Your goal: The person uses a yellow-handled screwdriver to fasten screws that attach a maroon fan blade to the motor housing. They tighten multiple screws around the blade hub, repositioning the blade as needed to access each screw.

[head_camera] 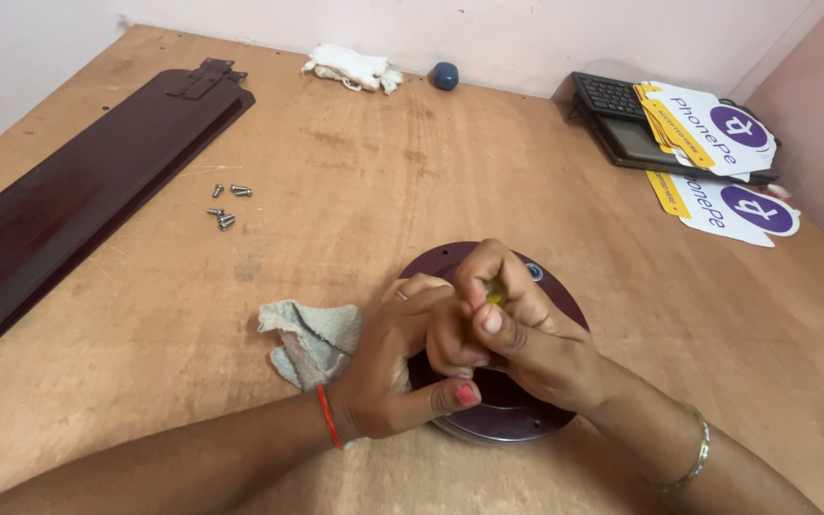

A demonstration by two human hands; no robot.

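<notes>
We press our left hand (402,367) against the round maroon motor housing (517,420) on the worktop (383,191); our right hand (512,319) pinches a small yellow-green piece (495,292) above it, grey cloth (312,339) just beside.

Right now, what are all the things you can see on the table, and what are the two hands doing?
Round metal housing: one, dark maroon, near middle, under the hands.
Small yellow-green thing: one, pinched in the fingers; kind unclear.
Rag: one, grey-green, left of the housing.
Screws: about six, silver, loose, left of centre.
Long blades: dark maroon, stacked at left; count unclear.
White cloth: one, far edge.
Ball: one, blue, by the wall.
Keyboard: one, black, far right.
Printed cards: several, white, purple and yellow, right.
Table: one, brown wood.
Left hand: on the housing.
Right hand: pinching the yellow-green thing.
</notes>
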